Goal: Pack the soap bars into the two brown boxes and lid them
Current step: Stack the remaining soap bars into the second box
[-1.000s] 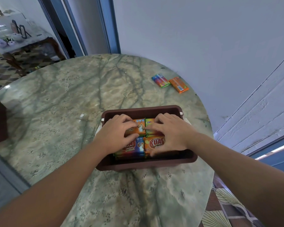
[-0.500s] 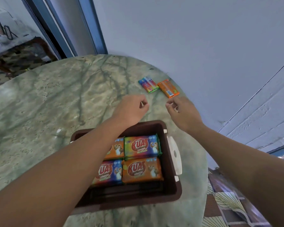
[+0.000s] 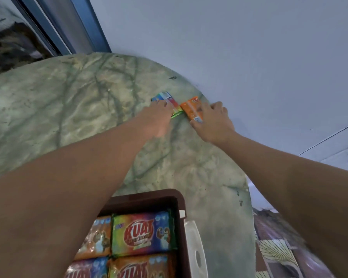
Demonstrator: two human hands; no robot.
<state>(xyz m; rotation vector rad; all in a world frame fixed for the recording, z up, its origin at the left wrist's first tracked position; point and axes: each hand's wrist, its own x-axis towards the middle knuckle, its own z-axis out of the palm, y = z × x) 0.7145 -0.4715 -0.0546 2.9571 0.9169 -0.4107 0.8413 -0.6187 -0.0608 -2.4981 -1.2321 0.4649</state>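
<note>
At the far right of the marble table lie two soap bars side by side. My left hand (image 3: 156,121) reaches over the rainbow-wrapped bar (image 3: 167,100), its fingers curled on the bar's near side. My right hand (image 3: 214,121) grips the orange-wrapped bar (image 3: 191,109), thumb at its near end and fingers along its far edge. Near me stands a brown box (image 3: 175,199) holding several wrapped soap bars (image 3: 141,233); my left forearm hides its left part. Only one brown box is in view.
The round green marble table (image 3: 68,109) ends close behind the two bars, against a pale wall (image 3: 229,47). A white latch handle (image 3: 194,249) hangs on the box's right side. Patterned floor tiles (image 3: 277,247) show past the table's right edge.
Both hands left the soaps in the brown box, reached across the table and now close on the two loose bars at the far right. The view tilted forward with the reach.
</note>
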